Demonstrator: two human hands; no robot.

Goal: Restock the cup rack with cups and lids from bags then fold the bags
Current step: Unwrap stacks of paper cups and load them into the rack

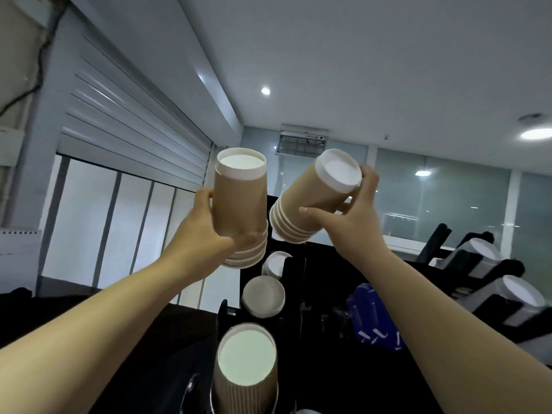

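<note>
In left grip [206, 218], inverted cup stack [240, 201]

Grey ceiling [358, 55] with round lights [265, 91], half-raised shutter [125, 127], frosted windows [442, 198].

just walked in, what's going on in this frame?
A person holds two short stacks of upturned brown paper cups above the black cup rack. The left-hand grip is round the upright stack; the right-hand grip holds the tilted stack. Neither is in a slot yet. Rack slots below already hold other cup stacks.
</note>
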